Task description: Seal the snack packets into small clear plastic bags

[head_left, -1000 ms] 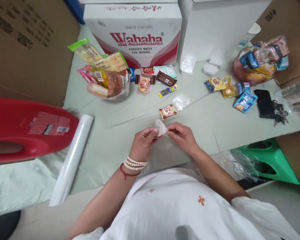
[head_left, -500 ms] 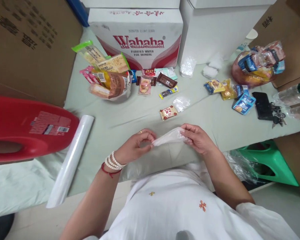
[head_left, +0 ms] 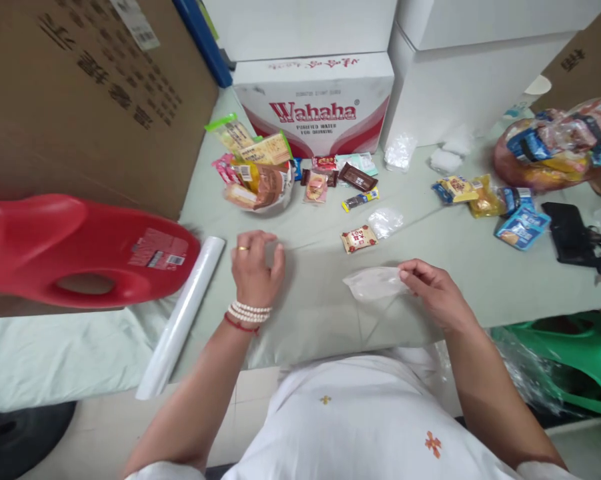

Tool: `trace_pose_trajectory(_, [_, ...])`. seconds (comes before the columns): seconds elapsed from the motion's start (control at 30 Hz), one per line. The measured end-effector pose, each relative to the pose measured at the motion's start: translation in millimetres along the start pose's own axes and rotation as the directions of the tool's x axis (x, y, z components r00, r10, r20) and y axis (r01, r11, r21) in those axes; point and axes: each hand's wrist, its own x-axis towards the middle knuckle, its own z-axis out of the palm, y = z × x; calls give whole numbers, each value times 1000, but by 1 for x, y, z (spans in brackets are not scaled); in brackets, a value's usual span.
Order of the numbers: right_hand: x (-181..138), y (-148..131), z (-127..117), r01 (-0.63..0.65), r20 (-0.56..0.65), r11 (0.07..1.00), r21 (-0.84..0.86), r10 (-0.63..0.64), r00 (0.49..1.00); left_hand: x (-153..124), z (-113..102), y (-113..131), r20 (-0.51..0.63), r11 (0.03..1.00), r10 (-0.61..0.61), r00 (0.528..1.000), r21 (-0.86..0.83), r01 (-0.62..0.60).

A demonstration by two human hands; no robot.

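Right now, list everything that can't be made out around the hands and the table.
All in the head view:
- Pinched end of the clear plastic bag: hidden by the fingers of the right hand.
- Underside of the left hand: hidden by its back.
- Far end of the red container: cut off by the left edge.
- Code above the logo on the Wahaha box: too small and blurred.

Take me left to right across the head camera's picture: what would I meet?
Red jug, white roll, left hand, translucent plastic, right hand, black flat object.
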Motion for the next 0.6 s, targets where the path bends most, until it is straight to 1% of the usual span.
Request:
trace_pose_trajectory(0.03, [-1, 5, -2, -24, -28, 1000, 1, 24, 999, 14, 1, -8, -44, 992, 33, 999, 119, -28])
trace_pose_trajectory(0.07, [-2, 11, -3, -51, -43, 999, 7, 51, 998, 30, 3, -16, -26, 979, 63, 998, 198, -57])
trace_pose_trajectory(0.13, [-4, 22, -6, -93, -54, 995, 20, 94, 994, 60, 10, -32, 26, 958, 98, 995, 267, -102])
trace_pose_trajectory(0.23, [-10, 35, -8, -108, -69, 994, 17, 109, 992, 92, 22, -49, 35, 966, 108, 994, 232, -113])
trace_pose_trajectory(0.3, [-15, 41, -11, -104, -84, 995, 10, 104, 991, 97, 26, -50, 58, 976, 126, 990, 174, -134])
trace_pose_trajectory(0.4, [-19, 47, -15, -106, -99, 994, 11, 107, 989, 84, 20, -33, 105, 974, 202, 974, 85, -211])
trace_pose_trajectory(0.47, [-19, 49, -17, -117, -101, 993, 30, 119, 988, 72, 13, -13, 90, 975, 217, 972, 36, -221])
trace_pose_trajectory(0.5, [-19, 49, -17, -120, -99, 992, 40, 123, 988, 69, 10, -2, 65, 980, 197, 978, 6, -198])
trace_pose_trajectory(0.53, [-18, 49, -17, -120, -93, 992, 46, 124, 988, 69, 8, 8, 31, 986, 154, 988, -62, -152])
trace_pose_trajectory(0.57, [-17, 49, -17, -119, -86, 992, 46, 123, 989, 73, 8, 17, -8, 983, 88, 996, -162, -88])
trace_pose_trajectory(0.6, [-16, 49, -17, -116, -80, 992, 41, 119, 990, 81, 11, 25, -35, 959, 1, 999, -285, -11])
